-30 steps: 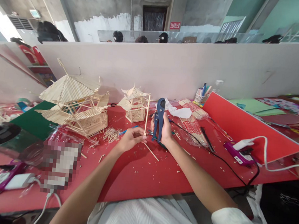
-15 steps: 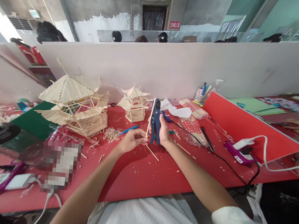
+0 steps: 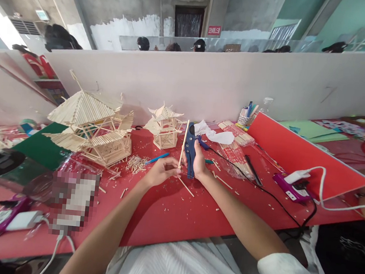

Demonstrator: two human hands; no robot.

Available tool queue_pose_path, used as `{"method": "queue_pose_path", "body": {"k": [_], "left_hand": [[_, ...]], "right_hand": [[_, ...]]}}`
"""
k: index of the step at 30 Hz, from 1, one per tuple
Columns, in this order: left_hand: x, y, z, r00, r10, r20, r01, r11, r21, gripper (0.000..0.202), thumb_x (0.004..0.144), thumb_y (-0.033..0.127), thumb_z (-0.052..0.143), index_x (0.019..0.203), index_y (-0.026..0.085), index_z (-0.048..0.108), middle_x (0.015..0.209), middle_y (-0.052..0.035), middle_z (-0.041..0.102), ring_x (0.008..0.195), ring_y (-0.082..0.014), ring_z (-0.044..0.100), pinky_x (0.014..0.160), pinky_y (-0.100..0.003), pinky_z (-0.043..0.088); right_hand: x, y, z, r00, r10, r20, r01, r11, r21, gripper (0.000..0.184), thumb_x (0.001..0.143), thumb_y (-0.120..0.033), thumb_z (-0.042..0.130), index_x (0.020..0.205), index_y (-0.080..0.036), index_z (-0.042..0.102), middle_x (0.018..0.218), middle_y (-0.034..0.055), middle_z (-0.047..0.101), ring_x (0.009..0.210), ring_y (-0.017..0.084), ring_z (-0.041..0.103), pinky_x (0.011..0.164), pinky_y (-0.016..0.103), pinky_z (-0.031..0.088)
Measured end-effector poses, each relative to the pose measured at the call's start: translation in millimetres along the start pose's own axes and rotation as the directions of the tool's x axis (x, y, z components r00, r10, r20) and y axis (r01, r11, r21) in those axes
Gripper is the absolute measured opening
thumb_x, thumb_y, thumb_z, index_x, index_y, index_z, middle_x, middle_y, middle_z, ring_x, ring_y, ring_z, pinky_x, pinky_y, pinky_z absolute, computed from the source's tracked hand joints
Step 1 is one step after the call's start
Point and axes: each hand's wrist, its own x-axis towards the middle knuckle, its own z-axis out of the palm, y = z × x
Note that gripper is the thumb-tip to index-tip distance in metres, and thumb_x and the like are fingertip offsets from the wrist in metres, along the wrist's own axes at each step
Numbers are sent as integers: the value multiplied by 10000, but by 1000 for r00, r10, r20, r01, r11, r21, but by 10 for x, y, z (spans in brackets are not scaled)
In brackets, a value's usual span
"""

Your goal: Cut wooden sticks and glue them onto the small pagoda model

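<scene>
Between the thumb and fingers of my left hand (image 3: pixel 163 172) a thin wooden stick (image 3: pixel 184 143) stands nearly upright. My right hand (image 3: pixel 198 160) is wrapped round a dark blue hand cutter (image 3: pixel 190 150), its head pointing up right beside the stick. The cutter's handles look close together; whether its blade touches the stick I cannot tell. Another stick (image 3: pixel 186 186) lies on the red table just below my hands. Behind them stands a small pavilion model (image 3: pixel 165 129) made of sticks, and to the left a larger stick pavilion (image 3: pixel 90 124) with a sloping roof.
A blue pen (image 3: pixel 157 158) lies near a heap of stick offcuts (image 3: pixel 136 164). Packs of sticks (image 3: pixel 236 159), a black cable and a purple power strip (image 3: pixel 290 190) are on the right. A red board (image 3: pixel 306 157) leans there, with a co-worker's arm beyond it.
The cutter's handles have drawn closer together in my right hand. My left hand and the stick have barely moved. At the far right, the co-worker's hand has shifted.
</scene>
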Motion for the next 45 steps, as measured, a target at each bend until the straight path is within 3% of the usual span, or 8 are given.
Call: {"method": "queue_pose_path", "body": {"k": [5,14,23,32,39,45], "left_hand": [[-10,9,-16,1000,5,22,-4,1000,-27,437,698,473,888,832,143,634,752,-9,698,638,-140,696,659,-261,585],[-19,-19,5,998,-3,68,4,1000,-19,389,748,456,860,855,134,669,780,-41,719,661,-149,705,674,-266,576],[-12,-41,5,999,18,26,-16,997,-74,399,701,416,900,841,131,658,797,-40,730,669,-140,702,686,-272,595],[4,-16,-5,996,34,-77,-39,997,-60,402,730,450,872,862,146,645,821,-35,730,688,-142,707,707,-286,613],[12,4,-78,977,63,-205,-69,997,-21,394,728,449,870,836,154,632,762,-14,711,666,-134,701,689,-258,586],[14,-14,-57,994,-17,-110,15,1000,-20,447,684,477,891,829,155,616,769,-27,734,662,-146,706,679,-269,586]], "right_hand": [[-49,-22,17,994,-92,51,92,996,12,669,812,-891,428,852,-242,584,464,-28,503,358,133,377,331,283,290],[-60,-55,65,989,-144,27,143,989,37,651,801,-881,465,796,-236,556,474,-36,500,378,124,395,347,257,309],[-100,80,184,994,-93,56,88,992,95,639,804,-877,480,814,-247,580,460,-44,470,365,133,386,334,274,318],[-50,45,142,996,-86,-36,89,988,124,700,745,-909,496,899,-238,623,510,-19,530,499,194,572,429,318,465],[-27,-25,84,995,-83,-64,89,991,104,694,750,-899,505,901,-235,638,567,14,605,532,209,614,408,315,446],[-3,-43,36,989,-130,-72,137,985,102,682,763,-892,509,875,-228,617,557,0,591,507,186,591,405,295,424]]}}
